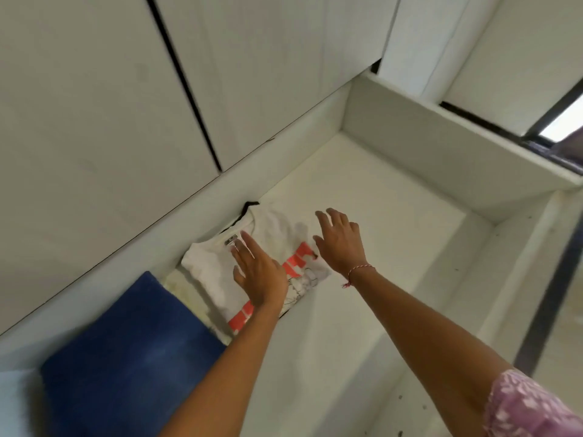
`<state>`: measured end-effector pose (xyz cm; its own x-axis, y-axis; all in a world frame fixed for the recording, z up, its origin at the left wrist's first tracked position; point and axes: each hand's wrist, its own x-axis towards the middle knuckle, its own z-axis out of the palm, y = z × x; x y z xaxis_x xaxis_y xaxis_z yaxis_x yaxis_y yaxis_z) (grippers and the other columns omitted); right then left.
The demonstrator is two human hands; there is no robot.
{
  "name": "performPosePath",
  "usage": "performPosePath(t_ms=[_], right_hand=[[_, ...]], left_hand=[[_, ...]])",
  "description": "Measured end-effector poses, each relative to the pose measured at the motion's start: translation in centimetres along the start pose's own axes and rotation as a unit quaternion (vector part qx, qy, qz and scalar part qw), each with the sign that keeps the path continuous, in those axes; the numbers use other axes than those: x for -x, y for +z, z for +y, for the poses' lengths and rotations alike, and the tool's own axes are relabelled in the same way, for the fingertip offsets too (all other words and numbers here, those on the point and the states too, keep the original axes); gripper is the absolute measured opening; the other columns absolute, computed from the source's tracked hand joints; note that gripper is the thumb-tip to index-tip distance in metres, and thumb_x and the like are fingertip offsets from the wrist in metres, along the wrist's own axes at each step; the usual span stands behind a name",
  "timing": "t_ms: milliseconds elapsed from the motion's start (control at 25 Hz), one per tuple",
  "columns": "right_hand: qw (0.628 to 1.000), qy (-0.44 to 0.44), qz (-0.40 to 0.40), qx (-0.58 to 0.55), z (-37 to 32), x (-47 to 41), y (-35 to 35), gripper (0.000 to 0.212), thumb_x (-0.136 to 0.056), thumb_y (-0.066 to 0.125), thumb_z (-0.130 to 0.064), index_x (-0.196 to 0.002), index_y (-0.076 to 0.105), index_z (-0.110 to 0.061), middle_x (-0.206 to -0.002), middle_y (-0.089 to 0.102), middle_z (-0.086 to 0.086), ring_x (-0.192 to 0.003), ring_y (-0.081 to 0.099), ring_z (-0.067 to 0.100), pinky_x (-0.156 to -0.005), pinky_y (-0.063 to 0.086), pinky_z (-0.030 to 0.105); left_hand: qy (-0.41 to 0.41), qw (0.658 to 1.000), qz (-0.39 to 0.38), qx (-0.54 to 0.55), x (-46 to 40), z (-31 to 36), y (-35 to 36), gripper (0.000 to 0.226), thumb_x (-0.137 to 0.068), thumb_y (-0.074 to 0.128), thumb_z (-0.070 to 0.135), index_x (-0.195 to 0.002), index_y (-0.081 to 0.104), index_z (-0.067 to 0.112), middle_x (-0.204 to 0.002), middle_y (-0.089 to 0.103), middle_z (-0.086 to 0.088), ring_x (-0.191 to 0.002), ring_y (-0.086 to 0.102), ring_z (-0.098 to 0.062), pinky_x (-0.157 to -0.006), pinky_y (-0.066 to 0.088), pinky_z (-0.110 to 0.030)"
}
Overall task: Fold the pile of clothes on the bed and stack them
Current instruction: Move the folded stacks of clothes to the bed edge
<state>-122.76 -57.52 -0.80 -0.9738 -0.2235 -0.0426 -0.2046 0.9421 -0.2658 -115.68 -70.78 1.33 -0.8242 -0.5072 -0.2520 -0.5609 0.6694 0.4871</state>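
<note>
Big white shelf (362,197) fills the view, blue folded garment (126,348) near left. Beside it, far left against the wall, the folded white T-shirt (274,234) with red print. Left hand (260,275) flat on it, fingers straight; right hand (339,241) spread, hovering at its right edge. Soft, light, floppy: best taken under both folded edges.

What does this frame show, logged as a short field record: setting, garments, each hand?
setting: white shelf compartment
top garment: folded white T-shirt with red print, label showing
beneath it: a dark edge, item unclear
beside it: folded blue garment, nearer the camera
left hand: fingers straight, flat on the T-shirt
right hand: fingers spread, over the T-shirt's far edge; contact unclear
right wrist: red thread bracelet
</note>
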Motion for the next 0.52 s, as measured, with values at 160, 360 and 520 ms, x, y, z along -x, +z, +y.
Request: performPosePath(t_ms=[160, 360, 520], right_hand=[[0.993, 0.064, 0.102, 0.006, 5.9, 3.2, -6.1, 0.051, -0.093, 0.056, -0.023, -0.139, 0.040, -0.010, -0.149, 0.032, 0.018, -0.136, 0.032, 0.034, -0.104, 0.031, 0.048], [0.958, 0.171, 0.224, 0.044, 15.8, 12.1, -14.0, 0.053, -0.086, 0.066, -0.023, -0.134, 0.048, -0.011, -0.146, 0.039, 0.018, -0.135, 0.036, 0.034, -0.106, 0.032, 0.053], [0.923, 0.255, 0.277, 0.076, 23.3, 22.5, -17.3, 0.058, -0.079, 0.072, -0.029, -0.129, 0.046, -0.016, -0.140, 0.047, 0.017, -0.129, 0.042, 0.033, -0.099, 0.039, 0.056]], left_hand=[[0.098, 0.995, 0.007, 0.007, 3.9, 7.6, 1.7, 0.066, -0.099, 0.034, 0.011, -0.151, -0.006, 0.010, -0.160, 0.002, -0.010, -0.148, -0.001, -0.022, -0.115, 0.015, -0.043], [0.259, 0.965, -0.023, 0.043, 14.3, 17.3, 5.0, 0.061, -0.101, 0.032, 0.012, -0.151, -0.003, 0.009, -0.160, 0.003, -0.010, -0.148, -0.002, -0.023, -0.116, 0.011, -0.042], [0.427, 0.902, -0.034, 0.059, 24.3, 22.5, 9.2, 0.061, -0.097, 0.045, 0.009, -0.150, 0.016, 0.004, -0.156, 0.019, -0.016, -0.146, 0.014, -0.030, -0.114, 0.020, -0.049]])
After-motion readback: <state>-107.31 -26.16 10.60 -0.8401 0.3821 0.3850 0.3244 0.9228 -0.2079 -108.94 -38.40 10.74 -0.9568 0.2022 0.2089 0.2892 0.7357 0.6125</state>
